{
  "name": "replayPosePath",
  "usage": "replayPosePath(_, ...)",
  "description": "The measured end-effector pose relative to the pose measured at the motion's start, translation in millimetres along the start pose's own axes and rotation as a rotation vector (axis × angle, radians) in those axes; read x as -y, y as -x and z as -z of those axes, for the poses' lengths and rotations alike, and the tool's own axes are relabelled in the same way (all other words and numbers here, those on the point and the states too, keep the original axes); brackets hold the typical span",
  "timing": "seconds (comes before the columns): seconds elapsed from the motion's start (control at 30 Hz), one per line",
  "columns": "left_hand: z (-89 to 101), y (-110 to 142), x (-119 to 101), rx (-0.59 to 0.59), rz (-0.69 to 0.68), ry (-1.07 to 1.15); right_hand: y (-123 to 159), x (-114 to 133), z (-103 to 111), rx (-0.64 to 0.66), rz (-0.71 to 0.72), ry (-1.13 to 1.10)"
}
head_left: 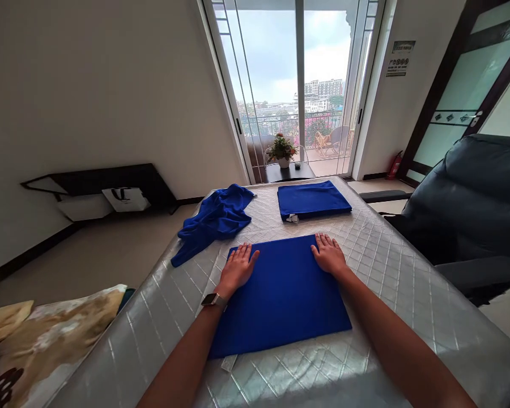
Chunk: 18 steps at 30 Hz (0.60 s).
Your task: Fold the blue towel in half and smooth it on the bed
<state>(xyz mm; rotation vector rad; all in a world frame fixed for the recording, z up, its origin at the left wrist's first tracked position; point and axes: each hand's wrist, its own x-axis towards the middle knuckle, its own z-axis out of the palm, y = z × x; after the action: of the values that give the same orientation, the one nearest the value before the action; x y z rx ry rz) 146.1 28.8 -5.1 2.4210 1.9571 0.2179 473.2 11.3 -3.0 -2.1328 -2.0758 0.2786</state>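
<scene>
A flat blue folded cloth (283,300) lies in front of me on a quilted silvery mattress (378,266). On its far left corner rests my left hand (238,266), fingers stretched out flat and a watch on the wrist. My right hand (329,255) lies flat across the far right corner, fingers extended. A small white tag (228,363) pokes out under the near edge. Beyond my left hand sits a crumpled blue cloth (221,218). Past my right hand is a folded blue stack (314,199) with white tags at its near corner.
A black leather armchair (471,187) stands close to the mattress's right side. Patterned bedding (59,334) is at the lower left. Behind the far edge, a small table (289,171) holds a flower pot (284,162) before the glass sliding door. A white bag (126,199) leans left.
</scene>
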Motion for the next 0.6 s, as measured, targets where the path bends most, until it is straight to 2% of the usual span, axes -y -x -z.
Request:
replayPosePath(0.07, 0.0, 4, 18, -0.018, 0.029, 0.007, 0, 0, -1, -0.004, -0.002, 0.009)
replayPosePath(0.17, -2.8, 7, 29, -0.048, 0.044, 0.02, -1, -1, -3, -0.005, -0.004, 0.031)
replayPosePath(0.6, -5.2, 12, 22, -0.073, 0.034, 0.077, -3, -7, -8, 0.023, -0.008, 0.116)
